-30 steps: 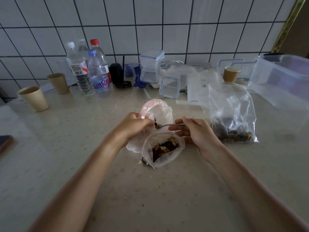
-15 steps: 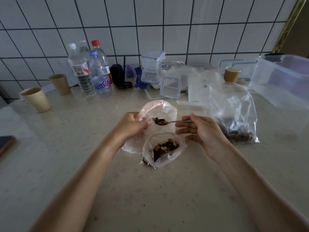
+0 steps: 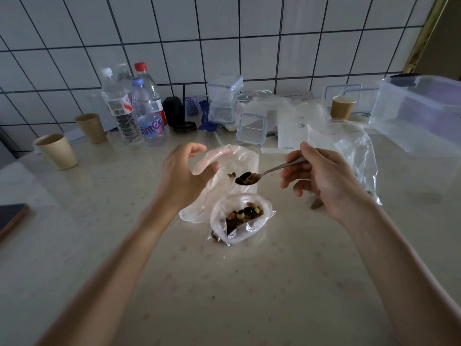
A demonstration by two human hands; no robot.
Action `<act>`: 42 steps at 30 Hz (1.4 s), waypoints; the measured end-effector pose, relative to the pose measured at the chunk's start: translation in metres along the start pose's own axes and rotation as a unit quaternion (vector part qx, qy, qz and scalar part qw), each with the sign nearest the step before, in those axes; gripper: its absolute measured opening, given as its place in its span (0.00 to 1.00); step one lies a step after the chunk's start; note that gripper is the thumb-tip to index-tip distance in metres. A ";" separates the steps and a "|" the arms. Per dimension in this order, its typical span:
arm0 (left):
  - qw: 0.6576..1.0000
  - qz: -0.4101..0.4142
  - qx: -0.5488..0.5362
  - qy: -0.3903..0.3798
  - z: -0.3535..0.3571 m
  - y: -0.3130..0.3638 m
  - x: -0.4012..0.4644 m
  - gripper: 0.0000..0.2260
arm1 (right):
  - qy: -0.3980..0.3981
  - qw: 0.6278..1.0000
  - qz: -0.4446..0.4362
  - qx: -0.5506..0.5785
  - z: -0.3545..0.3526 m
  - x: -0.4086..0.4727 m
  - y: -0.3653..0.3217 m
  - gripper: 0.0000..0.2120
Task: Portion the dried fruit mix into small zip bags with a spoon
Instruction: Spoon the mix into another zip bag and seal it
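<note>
Right hand pinches a silver metal spoon heaped with fruit mix, held above the small clear zip bag of mix on the beige speckled tabletop. Left hand hovers, fingers loosely spread, holding nothing.

Two bare forearms, slim and smooth, entering from the lower corners. No sleeve on either, uncovered from frame edge to wrist. Left hand bare, without ring, band or glove. Right hand likewise bare, wrist unadorned. Fingernails short where visible. Nothing worn anywhere in view.
</note>
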State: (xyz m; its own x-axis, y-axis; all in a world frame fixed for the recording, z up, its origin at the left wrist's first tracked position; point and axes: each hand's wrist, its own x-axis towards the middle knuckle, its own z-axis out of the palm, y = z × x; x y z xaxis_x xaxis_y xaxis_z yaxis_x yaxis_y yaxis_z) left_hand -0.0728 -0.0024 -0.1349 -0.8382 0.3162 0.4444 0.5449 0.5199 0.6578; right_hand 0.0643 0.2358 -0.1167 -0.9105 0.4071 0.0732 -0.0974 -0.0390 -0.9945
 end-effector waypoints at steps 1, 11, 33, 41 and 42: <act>0.999 0.031 0.005 0.011 -0.003 0.004 -0.007 0.17 | -0.013 1.000 -0.004 -0.011 -0.001 -0.002 -0.003 0.20; 0.990 -0.009 0.073 -0.123 0.005 0.010 -0.055 0.08 | -0.111 0.968 -0.100 -0.203 -0.005 -0.010 -0.009 0.20; 0.996 -0.019 0.085 0.014 0.023 0.005 0.020 0.31 | 0.001 0.999 -0.043 -0.002 0.012 0.006 0.017 0.18; 0.986 -0.118 0.058 -0.101 0.051 -0.018 0.032 0.29 | -0.006 0.991 -0.077 -0.106 0.023 0.019 0.046 0.07; 0.987 -0.120 0.044 -0.101 0.053 -0.021 0.031 0.25 | -0.007 0.989 -0.080 -0.126 0.025 0.021 0.048 0.06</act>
State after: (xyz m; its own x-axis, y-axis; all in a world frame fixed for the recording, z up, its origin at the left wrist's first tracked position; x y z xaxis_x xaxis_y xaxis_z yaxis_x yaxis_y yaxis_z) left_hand -0.1115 0.0387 -0.1669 -0.9353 0.3224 0.1461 0.3333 0.6633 0.6700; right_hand 0.0309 0.2197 -0.1606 -0.8974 0.3763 0.2305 -0.1389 0.2549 -0.9570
